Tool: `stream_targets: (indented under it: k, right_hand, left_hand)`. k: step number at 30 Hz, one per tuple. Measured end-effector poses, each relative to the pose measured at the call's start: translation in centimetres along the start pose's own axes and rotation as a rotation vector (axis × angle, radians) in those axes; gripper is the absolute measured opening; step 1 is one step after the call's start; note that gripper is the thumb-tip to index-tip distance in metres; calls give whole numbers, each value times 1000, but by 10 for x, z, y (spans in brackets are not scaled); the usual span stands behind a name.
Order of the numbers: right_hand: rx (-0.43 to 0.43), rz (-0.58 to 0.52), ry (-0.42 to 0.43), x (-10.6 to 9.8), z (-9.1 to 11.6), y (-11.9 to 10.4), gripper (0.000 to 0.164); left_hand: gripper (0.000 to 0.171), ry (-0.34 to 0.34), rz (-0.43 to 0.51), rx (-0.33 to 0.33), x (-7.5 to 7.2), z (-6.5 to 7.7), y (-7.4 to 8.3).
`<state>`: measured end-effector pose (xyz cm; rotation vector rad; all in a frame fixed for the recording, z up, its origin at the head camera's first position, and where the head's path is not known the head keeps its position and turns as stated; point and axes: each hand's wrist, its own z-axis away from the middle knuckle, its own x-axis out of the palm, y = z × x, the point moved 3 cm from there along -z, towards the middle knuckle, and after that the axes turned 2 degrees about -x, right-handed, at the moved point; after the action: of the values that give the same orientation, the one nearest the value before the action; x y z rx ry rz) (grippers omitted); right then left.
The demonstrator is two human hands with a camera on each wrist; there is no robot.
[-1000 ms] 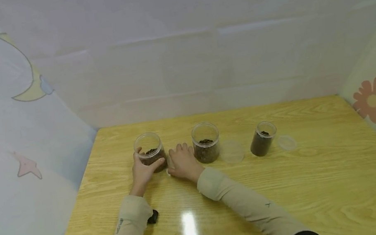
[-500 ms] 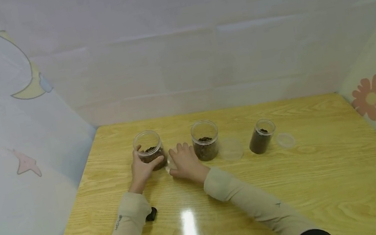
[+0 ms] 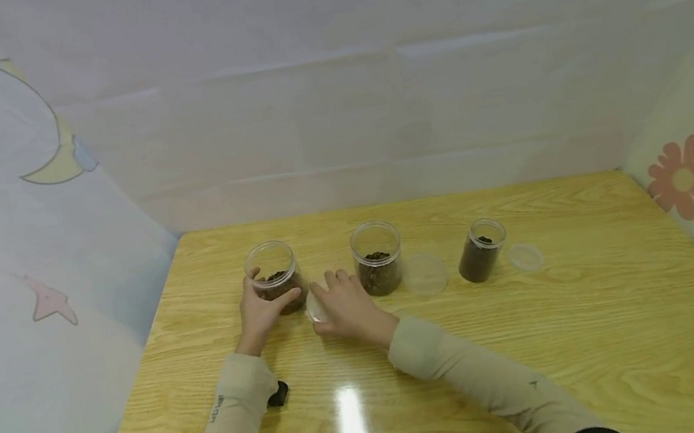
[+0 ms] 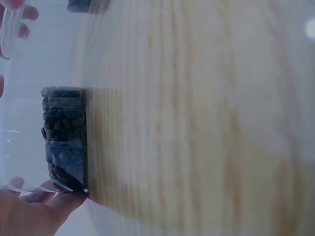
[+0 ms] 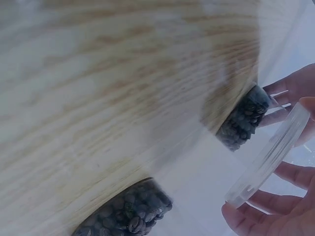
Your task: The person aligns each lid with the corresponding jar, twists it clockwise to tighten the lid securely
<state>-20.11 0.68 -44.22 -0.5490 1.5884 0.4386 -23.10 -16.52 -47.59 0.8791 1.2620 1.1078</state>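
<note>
My left hand (image 3: 258, 316) holds the left clear jar (image 3: 284, 295), with its thumb across the near side and fingers round the far left. The jar stands open-topped, partly filled with dark bean-like pieces (image 4: 64, 132). Just right of it, my right hand (image 3: 355, 308) grips a clear round lid (image 5: 268, 157) by its rim. In the right wrist view this lid is tilted, off the table and apart from the jar. The left wrist view shows part of the lid (image 4: 12, 34) at the upper left. Beyond my right hand stands a second open jar (image 3: 381, 276) with similar dark contents.
A flat clear lid (image 3: 425, 274) lies right of the second jar. Farther right are a narrower open jar (image 3: 479, 263) with dark contents and a small lid (image 3: 525, 257). A small black object (image 3: 278, 393) sits beside my left sleeve on the wooden table (image 3: 554, 366).
My right hand has drawn slightly right and nearer to me, with more of the lid showing beside it. My left hand keeps its hold on the left jar.
</note>
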Motion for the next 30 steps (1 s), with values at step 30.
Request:
stream_targets:
  k: [30]
  right_hand:
    - [-47, 10, 56, -11, 26, -3, 67]
  left_hand:
    - [95, -33, 7, -15, -3, 11, 6]
